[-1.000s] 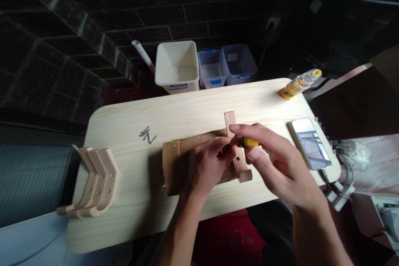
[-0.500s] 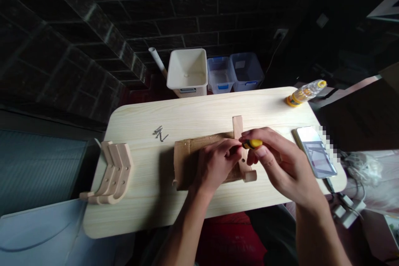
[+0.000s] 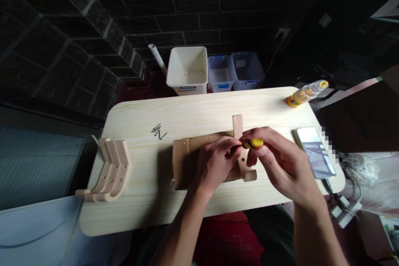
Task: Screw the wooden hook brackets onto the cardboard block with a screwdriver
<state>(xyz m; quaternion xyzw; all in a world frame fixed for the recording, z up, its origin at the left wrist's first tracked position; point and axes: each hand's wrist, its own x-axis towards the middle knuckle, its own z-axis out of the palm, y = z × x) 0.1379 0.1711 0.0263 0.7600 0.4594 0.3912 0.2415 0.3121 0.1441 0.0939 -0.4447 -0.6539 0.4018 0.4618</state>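
Hooks (image 3: 116, 170) of pale wood are grouped at the left end of the counter (image 3: 134, 199), with loose screws (image 3: 156, 128) scattered beyond them to the right. Farther right, the left hand (image 3: 215, 160) is held over brown cardboard (image 3: 181, 162), its thumb and forefinger drawn together at the screwdriver's tip. A single wood hook (image 3: 237, 124) is laid across the cardboard's right end. The yellow screwdriver (image 3: 256, 143) is clamped by its handle between the thumb and fingers of the right hand (image 3: 282, 158).

The single hook would probably be felt as light, stiff and fairly smooth, best gripped by its flat strip; the screwdriver seems light and firm, best taken around its handle.

Whatever is pinched by the left hand cannot be told. The screwdriver's tip and the hook's middle are hidden by fingers, and both forearms are cut off below.
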